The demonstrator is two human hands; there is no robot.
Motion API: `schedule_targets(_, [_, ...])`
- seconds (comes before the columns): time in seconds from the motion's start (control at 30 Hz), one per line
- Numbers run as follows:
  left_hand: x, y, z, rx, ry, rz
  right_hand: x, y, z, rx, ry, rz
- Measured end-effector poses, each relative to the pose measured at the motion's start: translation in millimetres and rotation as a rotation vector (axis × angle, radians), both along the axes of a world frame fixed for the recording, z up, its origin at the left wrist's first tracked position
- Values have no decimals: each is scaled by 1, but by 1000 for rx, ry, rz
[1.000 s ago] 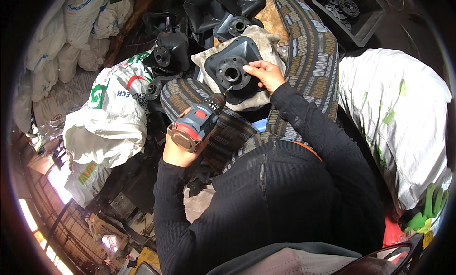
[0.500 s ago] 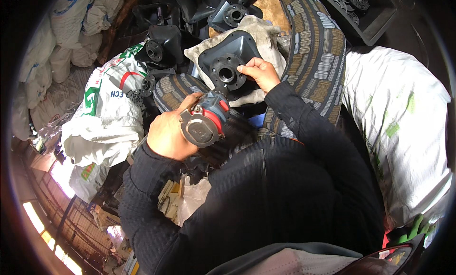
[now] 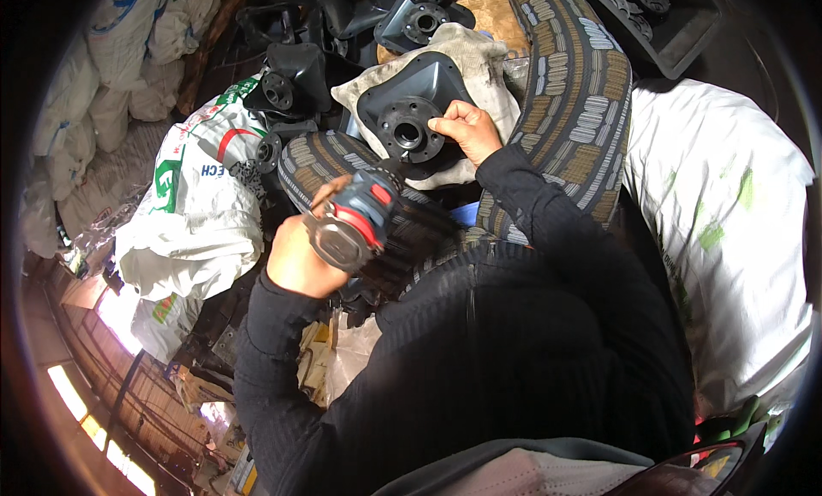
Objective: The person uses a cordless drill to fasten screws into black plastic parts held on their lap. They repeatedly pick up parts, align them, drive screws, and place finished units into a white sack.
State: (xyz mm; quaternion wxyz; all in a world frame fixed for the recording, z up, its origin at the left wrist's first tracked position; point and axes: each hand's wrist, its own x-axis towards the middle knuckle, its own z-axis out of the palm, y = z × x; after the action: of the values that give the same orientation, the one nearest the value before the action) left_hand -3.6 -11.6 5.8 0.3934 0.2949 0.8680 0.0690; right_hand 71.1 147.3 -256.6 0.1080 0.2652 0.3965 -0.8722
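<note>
A cordless power drill, dark blue-grey with red parts, is in my left hand, fingers wrapped round its grip. The drill's tip points up and right, at the lower edge of a round black flange. This flange has a central bore and a ring of holes, and sits on a dark flared housing. At the flange's right edge, my right hand pinches with thumb and forefinger; whether a small fastener is between them is hidden. The housing rests on a dirty white cloth pad.
A patterned fabric cushion ring curves round the work. Similar black housings lie beyond it and to the left. White sacks stand at left and right. A dark bin at the far right holds round flanges.
My left hand has tilted the drill, its back end shifting left while its tip stays by the flange's lower edge. My right hand remains on the flange edge.
</note>
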Motion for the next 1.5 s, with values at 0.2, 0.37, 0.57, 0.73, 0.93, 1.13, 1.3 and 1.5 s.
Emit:
schedule_targets(0.2, [5,1,3,-21,7,22,-2,2,-2,47,10,36])
schedule_targets(0.37, [1,-2,5,3,-10,-10,-2,4,-1,19,16,44])
schedule_targets(0.57, [4,-15,8,224,64,-33,-2,3,-4,41,-40,15])
schedule_targets(0.73, [-1,-17,4,327,20,76,0,5,-5,61,-40,51])
schedule_targets(0.93, [-18,-13,-5,309,103,33,0,2,-7,135,63,35])
schedule_targets(1.13, [-25,-11,-9,206,67,95,2,1,-12,119,49,41])
schedule_targets(1.3, [-36,-4,-10,124,39,52,3,1,-13,66,39,42])
schedule_targets(1.5, [-47,2,-18,64,-21,139,1,-2,-11,88,33,-8])
